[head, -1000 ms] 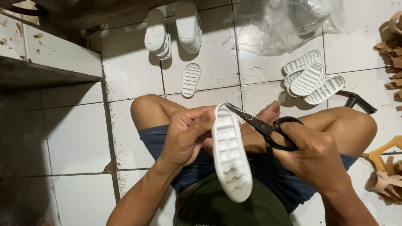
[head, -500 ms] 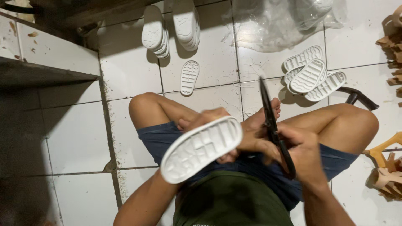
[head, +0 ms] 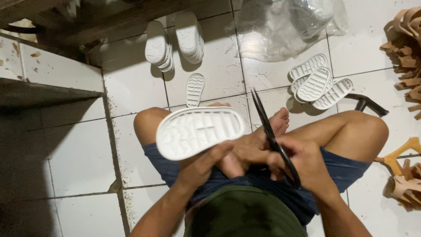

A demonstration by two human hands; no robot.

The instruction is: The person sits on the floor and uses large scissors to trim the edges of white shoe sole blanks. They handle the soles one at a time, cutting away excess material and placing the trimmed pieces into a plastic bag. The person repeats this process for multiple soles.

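Observation:
I sit cross-legged on a white tiled floor. My left hand [head: 206, 164] grips a white rubber shoe sole [head: 199, 131] by its lower edge, tread side up and lying almost level above my left knee. My right hand [head: 302, 164] is closed around the handles of black scissors [head: 269, 131]. Their blades are together and point away from me, just right of the sole's end and not touching it.
Stacks of white soles [head: 175, 41] lie ahead, one single sole [head: 194, 90] nearer me, and several more soles [head: 318, 83] at right. A clear plastic bag [head: 289, 28] lies beyond. Tan shoe pieces [head: 405, 44] line the right edge. A dark ledge [head: 39, 92] is at left.
My left hand has turned the sole from upright to nearly level. The scissors have swung away from its edge, and their blades have closed and now point forward.

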